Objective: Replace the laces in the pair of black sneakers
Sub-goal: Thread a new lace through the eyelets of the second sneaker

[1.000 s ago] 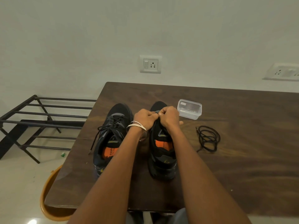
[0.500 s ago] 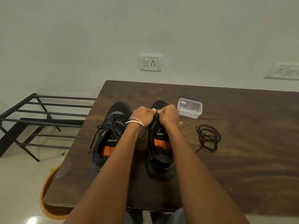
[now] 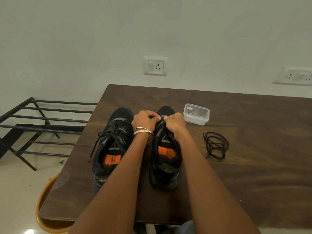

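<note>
Sneakers in black sit side by side on the dark wooden worktop [image 3: 236, 174], toes pointing away from the person. The left sneaker [image 3: 113, 146] is laced, one lace end trailing off its left side toward the worktop edge. Both hands meet over the forefoot of the right sneaker [image 3: 166, 157], whose orange insole shows behind them. The left hand [image 3: 145, 121], bangles at its wrist, has a curled grip, and the right hand [image 3: 174, 123] is curled the same way; their fingertips pinch at the upper near the tongue, though what exactly is pinched is hidden. A loose black lace [image 3: 216, 145] lies coiled to the right, apart from the shoes. A clear plastic container [image 3: 196, 114] stands just beyond it.
</note>
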Demonstrator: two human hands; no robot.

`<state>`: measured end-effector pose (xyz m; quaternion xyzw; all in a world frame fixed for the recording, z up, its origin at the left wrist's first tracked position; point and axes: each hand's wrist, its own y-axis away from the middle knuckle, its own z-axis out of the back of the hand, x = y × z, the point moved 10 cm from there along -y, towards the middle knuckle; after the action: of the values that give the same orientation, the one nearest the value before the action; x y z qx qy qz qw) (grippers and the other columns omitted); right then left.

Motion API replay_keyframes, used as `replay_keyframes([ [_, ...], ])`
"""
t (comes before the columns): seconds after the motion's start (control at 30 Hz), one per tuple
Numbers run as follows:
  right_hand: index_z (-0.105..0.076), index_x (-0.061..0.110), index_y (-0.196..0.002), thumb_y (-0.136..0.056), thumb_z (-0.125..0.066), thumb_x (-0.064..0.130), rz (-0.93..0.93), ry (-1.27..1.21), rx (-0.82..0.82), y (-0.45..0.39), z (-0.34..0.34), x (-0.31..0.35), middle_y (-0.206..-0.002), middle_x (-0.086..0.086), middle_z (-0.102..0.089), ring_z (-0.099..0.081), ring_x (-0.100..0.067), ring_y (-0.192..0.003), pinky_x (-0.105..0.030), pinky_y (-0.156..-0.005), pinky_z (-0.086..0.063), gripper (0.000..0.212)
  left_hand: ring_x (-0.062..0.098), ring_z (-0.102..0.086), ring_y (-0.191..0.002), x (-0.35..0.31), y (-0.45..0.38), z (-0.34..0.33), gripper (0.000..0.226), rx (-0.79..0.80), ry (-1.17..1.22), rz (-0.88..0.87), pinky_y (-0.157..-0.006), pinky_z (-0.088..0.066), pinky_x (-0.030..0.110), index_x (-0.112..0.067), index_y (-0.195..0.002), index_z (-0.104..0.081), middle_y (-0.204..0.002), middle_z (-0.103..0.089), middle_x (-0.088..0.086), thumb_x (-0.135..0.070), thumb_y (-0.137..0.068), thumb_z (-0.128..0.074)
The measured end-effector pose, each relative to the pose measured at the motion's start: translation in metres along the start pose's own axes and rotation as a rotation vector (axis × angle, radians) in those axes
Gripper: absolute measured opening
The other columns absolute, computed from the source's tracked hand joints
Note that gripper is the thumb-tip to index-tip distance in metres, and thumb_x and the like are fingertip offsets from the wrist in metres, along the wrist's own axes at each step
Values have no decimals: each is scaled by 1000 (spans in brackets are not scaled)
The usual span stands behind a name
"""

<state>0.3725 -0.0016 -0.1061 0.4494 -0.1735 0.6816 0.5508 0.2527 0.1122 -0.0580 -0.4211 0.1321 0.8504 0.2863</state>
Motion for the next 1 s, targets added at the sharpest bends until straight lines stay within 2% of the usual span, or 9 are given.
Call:
replay_keyframes([
  [0.07,-68,13,-70,-72,-58,28,9,-32,57,-5,-1,-2,-99,-16,-70,-64,-36,-102,-58,-93,-49,19,10,-56,-81,-1,-3,-4,8,12,-25,-19,-73,-39,25,-26,-86,-70,-87,-67,-8,-31,-89,-65],
  [0.2,-75,1,-89,-87,-65,4,55,-63,172,13,9,10,-91,-16,-74,-70,-28,-93,-49,-90,-56,11,21,-59,-88,-2,-9,-21,16,91,-25,-51,-77,-45,34,-18,-78,-57,-97,-65,3,-24,-93,-55],
  [0.33,-74,-1,-94,-87,-71,7,104,40,136,16,17,17,-94,-14,-73,-68,-25,-96,-43,-92,-55,11,29,-59,-100,5,-13,-13,20,2,99,8,-81,-42,33,-4,-90,-62,-105,-65,13,-19,-97,-49],
  [0.53,-74,1,-93,-90,-69,13,128,118,130,18,19,20,-95,-10,-71,-64,-25,-101,-46,-96,-50,13,23,-69,-71,-4,-11,14,17,-77,1002,247,-59,-49,30,-16,-86,-47,-82,-67,7,-12,-101,-40],
  [0.63,-75,4,-92,-90,-70,15,135,131,131,18,18,19,-99,-10,-72,-64,-24,-102,-45,-95,-51,13,17,-55,-51,-32,-9,40,18,-115,1364,205,-64,-55,37,-10,-82,-47,-67,-55,6,-7,-99,-41],
  [0.7,-73,8,-87,-90,-70,17,132,143,128,17,18,18,-100,-9,-71,-62,-24,-104,-45,-97,-50,10,11,-42,-43,-43,-13,54,19,-143,1419,142,-54,-50,31,-10,-78,-48,-63,-50,4,-4,-96,-43],
  [0.77,-71,12,-82,-90,-70,18,136,157,134,17,17,18,-101,-8,-70,-61,-25,-107,-46,-99,-48,11,9,-39,-47,-49,-14,64,19,-153,1178,59,-51,-42,27,-13,-76,-52,-64,-49,0,-8,-94,-49],
  [0.87,-70,13,-79,-91,-68,19,145,168,145,19,15,20,-98,-7,-70,-60,-26,-108,-50,-100,-46,14,11,-55,-72,-58,-8,65,10,-127,431,-155,-73,-45,25,-14,-90,-68,-80,-62,-4,-20,-91,-60],
  [1.0,-71,11,-79,-91,-68,20,162,189,131,18,16,21,-95,-9,-69,-61,-28,-104,-52,-98,-47,15,21,-65,-93,-44,-7,13,14,162,-329,-213,-90,-51,33,-16,-94,-76,-96,-73,3,-25,-86,-69],
])
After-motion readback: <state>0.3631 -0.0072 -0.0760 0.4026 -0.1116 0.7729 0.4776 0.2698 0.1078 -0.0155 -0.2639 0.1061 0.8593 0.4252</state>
